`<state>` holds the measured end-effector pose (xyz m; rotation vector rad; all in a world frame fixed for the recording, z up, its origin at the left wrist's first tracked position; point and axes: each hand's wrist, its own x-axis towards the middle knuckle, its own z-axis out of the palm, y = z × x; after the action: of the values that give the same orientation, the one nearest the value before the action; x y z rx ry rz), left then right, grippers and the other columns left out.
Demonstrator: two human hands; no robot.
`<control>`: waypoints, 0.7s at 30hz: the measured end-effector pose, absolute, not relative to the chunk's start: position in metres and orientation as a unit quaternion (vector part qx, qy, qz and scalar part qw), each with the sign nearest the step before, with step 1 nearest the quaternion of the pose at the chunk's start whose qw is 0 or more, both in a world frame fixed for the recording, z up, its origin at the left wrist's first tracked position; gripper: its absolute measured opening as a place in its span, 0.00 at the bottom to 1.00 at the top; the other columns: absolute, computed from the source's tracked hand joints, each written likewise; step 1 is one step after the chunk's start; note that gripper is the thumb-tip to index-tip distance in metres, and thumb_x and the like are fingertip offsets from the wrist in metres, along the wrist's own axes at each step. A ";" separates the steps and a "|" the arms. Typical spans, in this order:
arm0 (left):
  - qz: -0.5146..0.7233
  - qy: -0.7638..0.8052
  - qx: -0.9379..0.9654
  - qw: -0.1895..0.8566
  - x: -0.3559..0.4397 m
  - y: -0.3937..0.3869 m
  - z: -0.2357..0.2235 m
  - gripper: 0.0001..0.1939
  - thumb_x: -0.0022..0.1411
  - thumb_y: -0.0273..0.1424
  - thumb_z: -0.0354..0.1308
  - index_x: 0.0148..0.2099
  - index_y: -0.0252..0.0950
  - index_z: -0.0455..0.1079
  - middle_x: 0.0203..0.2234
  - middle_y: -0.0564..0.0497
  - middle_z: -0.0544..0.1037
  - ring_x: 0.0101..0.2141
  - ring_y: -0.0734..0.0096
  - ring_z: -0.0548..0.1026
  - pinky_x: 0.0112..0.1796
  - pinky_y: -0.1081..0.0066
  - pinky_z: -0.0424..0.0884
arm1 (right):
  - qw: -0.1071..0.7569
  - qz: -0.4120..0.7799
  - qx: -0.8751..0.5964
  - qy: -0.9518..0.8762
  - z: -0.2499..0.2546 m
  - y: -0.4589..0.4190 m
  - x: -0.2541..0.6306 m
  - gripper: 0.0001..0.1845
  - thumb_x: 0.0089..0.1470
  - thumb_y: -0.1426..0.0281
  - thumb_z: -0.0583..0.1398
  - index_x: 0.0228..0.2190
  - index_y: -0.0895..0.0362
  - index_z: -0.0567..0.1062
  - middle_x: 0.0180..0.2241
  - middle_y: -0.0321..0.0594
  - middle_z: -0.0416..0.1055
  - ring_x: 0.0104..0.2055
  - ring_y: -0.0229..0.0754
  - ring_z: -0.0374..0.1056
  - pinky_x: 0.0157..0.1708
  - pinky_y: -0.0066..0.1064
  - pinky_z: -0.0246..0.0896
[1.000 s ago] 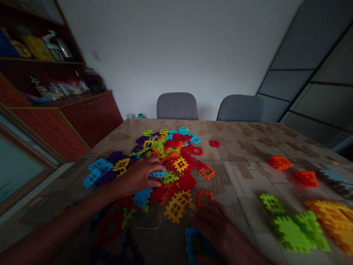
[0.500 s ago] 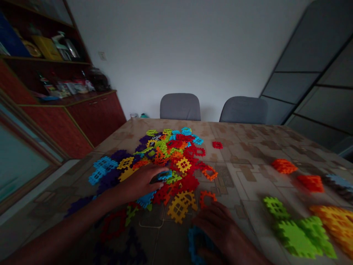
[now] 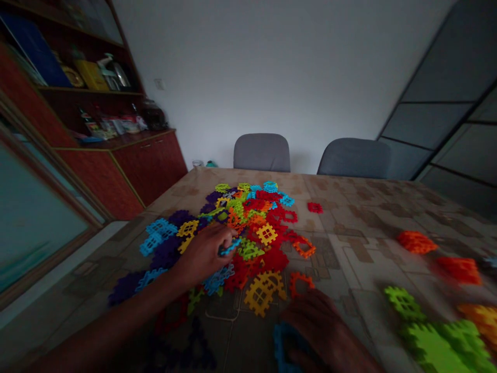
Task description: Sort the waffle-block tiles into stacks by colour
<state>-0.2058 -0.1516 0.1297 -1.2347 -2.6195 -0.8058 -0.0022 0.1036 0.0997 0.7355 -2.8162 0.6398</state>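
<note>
Currently, the left hand (image 3: 205, 251) is pinching a small blue piece (image 3: 233, 245) between thumb and bent forefinger, the piece poking out past the fingertips toward the right, over the near part of a mixed pile (image 3: 267, 197) of toy pieces on the table (image 3: 361, 217). Meanwhile the right hand (image 3: 316, 321) is gripping a blue frame (image 3: 278, 347), its fingers curving over the top and the thumb lying lower in shadow, while an orange frame (image 3: 302, 276) is lying just beyond the knuckles.
</note>
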 end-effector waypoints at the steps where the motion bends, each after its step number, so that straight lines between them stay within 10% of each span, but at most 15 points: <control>1: -0.274 -0.870 -0.402 0.079 -0.205 -0.156 0.132 0.14 0.56 0.22 0.54 0.30 0.43 0.52 0.41 0.48 0.78 0.45 0.58 0.75 0.42 0.64 0.66 | 0.090 0.221 0.246 -0.939 0.099 0.103 -0.003 0.19 0.58 0.71 0.63 0.52 0.53 0.73 0.48 0.44 0.79 0.51 0.50 0.73 0.57 0.45 0.61; 10: -0.269 -0.875 -0.400 0.035 -0.177 -0.177 0.122 0.15 0.45 0.20 0.50 0.36 0.42 0.61 0.32 0.53 0.72 0.35 0.60 0.73 0.36 0.66 0.65 | 0.080 0.235 0.237 -0.939 0.109 0.100 -0.003 0.16 0.59 0.72 0.63 0.49 0.55 0.74 0.46 0.42 0.79 0.51 0.48 0.73 0.60 0.44 0.58; 21: -0.374 -0.835 -0.402 -0.028 -0.162 -0.204 0.122 0.14 0.70 0.33 0.46 0.54 0.43 0.66 0.52 0.47 0.78 0.49 0.57 0.77 0.46 0.65 0.72 | 0.042 0.260 0.197 -0.944 0.109 0.097 -0.002 0.18 0.58 0.75 0.61 0.50 0.54 0.74 0.46 0.43 0.77 0.51 0.50 0.70 0.59 0.47 0.58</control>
<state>-0.1618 -0.2043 0.1216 -1.2875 -2.6722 -1.1951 -0.0017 0.0967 0.1094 0.6028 -2.8898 0.7954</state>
